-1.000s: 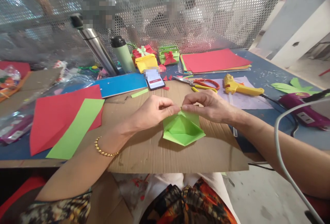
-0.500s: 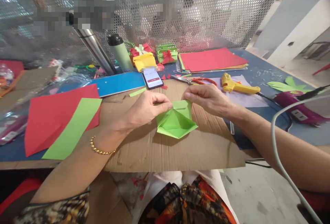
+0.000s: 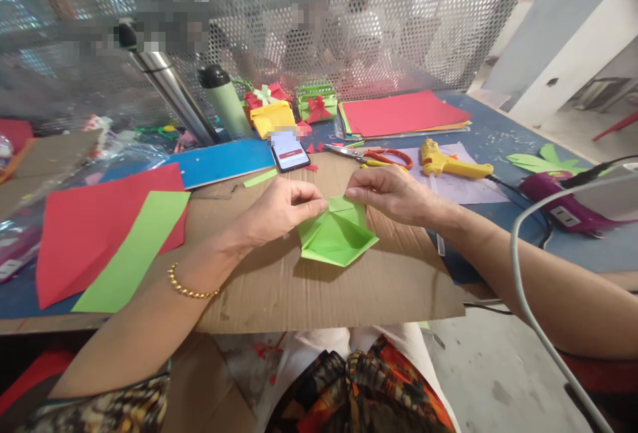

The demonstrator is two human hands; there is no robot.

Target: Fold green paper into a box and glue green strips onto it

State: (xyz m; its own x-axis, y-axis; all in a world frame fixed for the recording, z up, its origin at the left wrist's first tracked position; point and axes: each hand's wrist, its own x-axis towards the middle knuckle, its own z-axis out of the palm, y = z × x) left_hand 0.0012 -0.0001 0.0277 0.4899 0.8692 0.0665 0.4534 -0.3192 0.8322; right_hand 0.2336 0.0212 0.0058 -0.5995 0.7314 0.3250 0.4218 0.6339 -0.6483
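Bkgd.: perforated metal screen [image 3: 399, 54] at the rear of a blue counter [image 3: 496, 129]; along the near edge, a cardboard sheet [image 3: 319, 303]. Ctr.: folded green paper [image 3: 331, 237], over the cardboard, its pocket [image 3: 345, 239] toward the person; whether it rests there or is lifted, I can't tell from where I stand. L hand [image 3: 284, 208]: thumb + fingers pinched on the upper L edge. R hand [image 3: 389, 194]: likewise closed on the upper R edge; a small flap [image 3: 341, 203] lies betw. them. Handling (est.): v. light, flexible across the sheet but stiffer along creases; not slippery, though easily crushed or torn. Best hold: layered top edge, light pinch, both corners; avoid the thin pocket walls, likely to buckle.
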